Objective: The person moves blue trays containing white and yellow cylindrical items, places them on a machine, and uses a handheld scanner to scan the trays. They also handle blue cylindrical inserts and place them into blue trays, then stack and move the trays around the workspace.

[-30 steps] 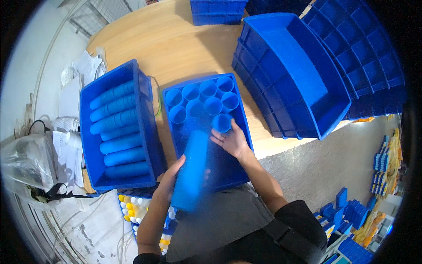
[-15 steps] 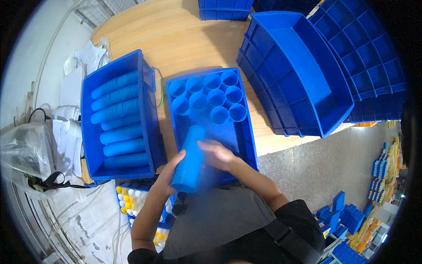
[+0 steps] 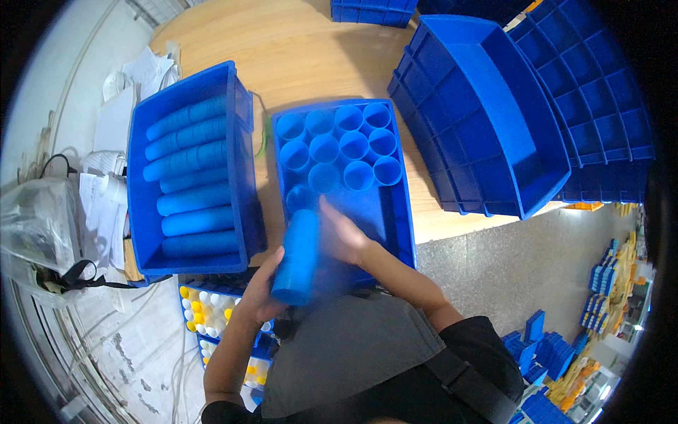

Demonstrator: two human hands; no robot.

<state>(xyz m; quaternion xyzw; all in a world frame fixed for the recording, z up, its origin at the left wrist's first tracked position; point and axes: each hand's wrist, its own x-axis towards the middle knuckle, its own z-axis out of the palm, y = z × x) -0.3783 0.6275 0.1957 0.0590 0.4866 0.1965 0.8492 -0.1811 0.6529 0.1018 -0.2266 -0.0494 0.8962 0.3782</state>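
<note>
My left hand [image 3: 267, 286] is wrapped around the lower part of a tilted stack of nested blue cups [image 3: 296, 261], held over the near left part of a shallow blue tray [image 3: 405, 233]. My right hand [image 3: 344, 233] is beside the stack, its fingers stretched out toward the cups and slightly blurred. Beyond the hands, several blue cups [image 3: 354, 144] stand mouth up in rows in the tray. One cup [image 3: 325, 179] sits just past my right fingertips. A blurred cup [image 3: 300, 198] shows by the stack's upper end; whether it touches the stack I cannot tell.
To the left, a deep blue bin [image 3: 244, 177] holds several stacks of blue cups lying down. Large blue crates [image 3: 487, 120] stand at the right of the wooden table [image 3: 296, 53]. Papers [image 3: 113, 134] and a clear plastic bag [image 3: 42, 226] lie at far left. White and yellow pieces [image 3: 205, 311] fill a lower tray.
Another cup now stands in the tray's third row, and a blurred one shows near the stack's upper end. My right hand has shifted slightly, and the left hand still holds the stack.
</note>
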